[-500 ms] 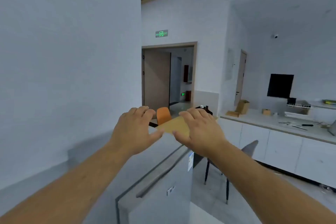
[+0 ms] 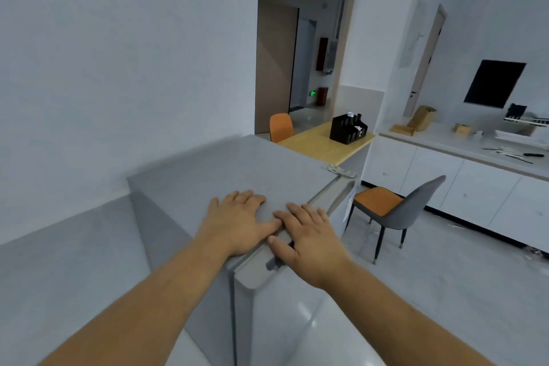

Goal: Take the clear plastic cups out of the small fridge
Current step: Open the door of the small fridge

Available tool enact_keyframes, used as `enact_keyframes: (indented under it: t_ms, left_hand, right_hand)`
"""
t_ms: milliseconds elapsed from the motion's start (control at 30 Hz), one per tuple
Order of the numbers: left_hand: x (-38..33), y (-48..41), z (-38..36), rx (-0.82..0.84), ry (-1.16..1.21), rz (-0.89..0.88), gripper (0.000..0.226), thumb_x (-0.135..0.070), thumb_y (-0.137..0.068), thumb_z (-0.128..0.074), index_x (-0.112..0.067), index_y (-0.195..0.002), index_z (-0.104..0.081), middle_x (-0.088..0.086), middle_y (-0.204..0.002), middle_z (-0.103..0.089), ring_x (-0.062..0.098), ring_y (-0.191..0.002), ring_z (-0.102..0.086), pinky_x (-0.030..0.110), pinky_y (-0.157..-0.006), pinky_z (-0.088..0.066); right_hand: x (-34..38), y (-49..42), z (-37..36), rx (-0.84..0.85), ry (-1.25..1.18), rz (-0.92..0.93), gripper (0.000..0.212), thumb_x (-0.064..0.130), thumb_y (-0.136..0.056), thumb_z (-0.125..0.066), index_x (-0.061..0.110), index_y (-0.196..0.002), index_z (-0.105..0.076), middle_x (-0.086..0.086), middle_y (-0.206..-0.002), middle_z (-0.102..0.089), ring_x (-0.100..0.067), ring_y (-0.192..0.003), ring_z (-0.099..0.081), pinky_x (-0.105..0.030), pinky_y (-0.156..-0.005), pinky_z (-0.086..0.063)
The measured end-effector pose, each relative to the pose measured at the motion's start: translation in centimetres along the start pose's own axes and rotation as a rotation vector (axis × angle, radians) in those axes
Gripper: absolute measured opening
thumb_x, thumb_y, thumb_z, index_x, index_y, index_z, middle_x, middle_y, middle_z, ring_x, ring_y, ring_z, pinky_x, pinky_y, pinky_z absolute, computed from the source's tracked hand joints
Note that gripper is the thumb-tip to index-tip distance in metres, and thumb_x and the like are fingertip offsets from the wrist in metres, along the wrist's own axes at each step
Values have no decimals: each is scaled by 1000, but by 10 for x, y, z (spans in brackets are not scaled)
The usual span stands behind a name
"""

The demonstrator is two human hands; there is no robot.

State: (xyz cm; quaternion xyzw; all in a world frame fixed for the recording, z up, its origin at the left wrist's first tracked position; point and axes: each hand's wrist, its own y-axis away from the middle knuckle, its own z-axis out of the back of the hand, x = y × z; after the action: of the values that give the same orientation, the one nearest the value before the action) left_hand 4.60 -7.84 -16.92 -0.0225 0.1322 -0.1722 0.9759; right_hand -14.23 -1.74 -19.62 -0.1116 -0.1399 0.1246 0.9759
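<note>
Fridge (image 2: pixel 225 169) shut, so the cups stay hidden inside — we cannot see them. Our left hand (image 2: pixel 237 223) lies flat and released on its top; our right hand (image 2: pixel 309 235) rests, grasping nothing, on the door's (image 2: pixel 282 321) top edge at 3 o'clock. We should hook that recess and pull steadily — left hand bracing.

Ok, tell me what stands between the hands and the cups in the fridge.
The fridge door does: it is shut, so no cups show at all. The left hand lies flat on the fridge top; the right hand rests on the door's top edge, over the handle recess. Nothing else visible blocks the door's swing.
</note>
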Motion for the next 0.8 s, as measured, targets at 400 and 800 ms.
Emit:
enact_keyframes:
  t_ms: [400, 800]
  left_hand:
    - [-16, -39, -9, -35, -26, -125, 89, -90, -76, -31, -37, -146, -43, -2, -160, -42, 27, -145, -36, 59, -117, -26]
    - [-39, -44, -18, -125, 66, -301, 34, -39, -102, -45, -32, -132, -60, -3, -140, -63, 26, -124, -55, 47, -103, -44]
  right_hand:
    - [0, 48, 19, -185, 4, 172, 26, 38, -103, -48, 23, -89, -63, 7, -88, -61, -10, -85, -50, -24, -78, -39]
    - [-47, 74, 76, 19, 377, -563, 32, 20, -91, -61, 14, -121, -55, -10, -116, -51, -29, -100, -53, -38, -71, -46]
